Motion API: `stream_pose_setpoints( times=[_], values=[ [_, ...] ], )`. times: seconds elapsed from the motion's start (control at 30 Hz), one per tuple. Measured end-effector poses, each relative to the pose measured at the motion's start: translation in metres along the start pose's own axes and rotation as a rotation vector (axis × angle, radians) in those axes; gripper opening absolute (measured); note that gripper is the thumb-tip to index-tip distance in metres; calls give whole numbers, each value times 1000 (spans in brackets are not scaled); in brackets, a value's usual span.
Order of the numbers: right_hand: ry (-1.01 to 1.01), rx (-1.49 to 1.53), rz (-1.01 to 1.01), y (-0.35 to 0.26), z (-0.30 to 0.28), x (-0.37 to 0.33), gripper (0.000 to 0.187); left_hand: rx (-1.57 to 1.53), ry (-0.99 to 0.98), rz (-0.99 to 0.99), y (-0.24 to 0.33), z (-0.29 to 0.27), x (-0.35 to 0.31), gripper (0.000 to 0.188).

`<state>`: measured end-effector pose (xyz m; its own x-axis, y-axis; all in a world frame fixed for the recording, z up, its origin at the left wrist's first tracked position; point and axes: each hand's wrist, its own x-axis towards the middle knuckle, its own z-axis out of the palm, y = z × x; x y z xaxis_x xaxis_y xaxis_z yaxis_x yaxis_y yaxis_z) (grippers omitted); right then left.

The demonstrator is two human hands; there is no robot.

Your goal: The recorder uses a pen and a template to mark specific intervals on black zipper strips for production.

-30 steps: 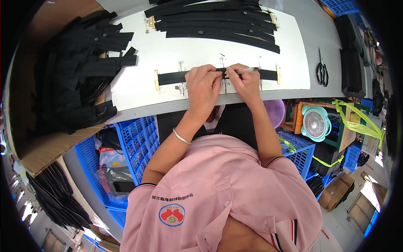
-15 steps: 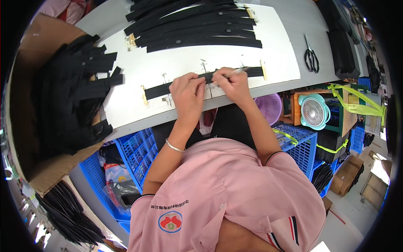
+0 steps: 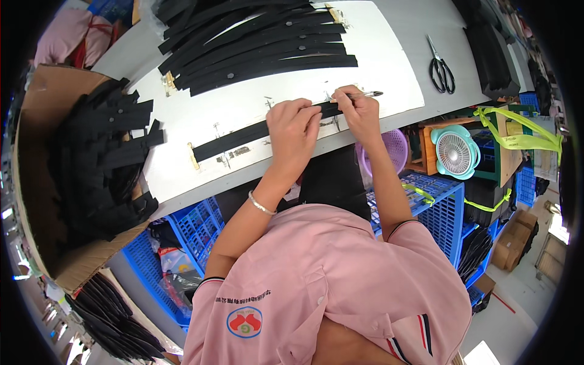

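A black fabric strip (image 3: 238, 137) lies along the near side of a white board (image 3: 172, 186), over dark marks drawn there. My left hand (image 3: 294, 129) rests on its middle, fingers closed and bent down, pressing and gripping it. Just to the right, my right hand (image 3: 363, 117) is closed around a pen (image 3: 370, 94), with the fingertips down at the strip's right part. The pen's tip is hidden by the fingers. Farther back on the board lie several black strips (image 3: 261, 66) side by side, some with small grey round spots.
On the left stands a cardboard box (image 3: 36, 182) heaped with black strips (image 3: 100, 158). Black-handled scissors (image 3: 442, 76) lie at the table's right. Below the edge are blue crates (image 3: 447, 213), a purple basket (image 3: 392, 152) and a turquoise fan (image 3: 455, 152).
Both hands have shifted to the right along the strip, the right one with the pen. The view has turned slightly, so the board sits further left.
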<state>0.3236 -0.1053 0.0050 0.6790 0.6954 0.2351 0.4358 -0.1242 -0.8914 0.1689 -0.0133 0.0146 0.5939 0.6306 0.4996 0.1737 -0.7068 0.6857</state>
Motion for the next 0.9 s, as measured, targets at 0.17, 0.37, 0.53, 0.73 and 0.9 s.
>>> stream_pose_setpoints(
  times=[0.17,0.37,0.53,0.73,0.9],
  values=[
    [-20,-89,-72,10,1,2,20,37,-36,0,-1,23,3,11],
    [-41,-198,-87,5,-1,0,19,49,-27,0,1,24,0,12],
    [-33,8,-28,8,-6,-3,19,54,-21,-10,2,24,0,12],
    [-128,-49,-121,8,-6,0,20,58,-2,-5,-3,23,0,12],
    [-167,-172,-124,12,-9,0,22,90,-1,-5,-1,19,-4,20]
  ],
)
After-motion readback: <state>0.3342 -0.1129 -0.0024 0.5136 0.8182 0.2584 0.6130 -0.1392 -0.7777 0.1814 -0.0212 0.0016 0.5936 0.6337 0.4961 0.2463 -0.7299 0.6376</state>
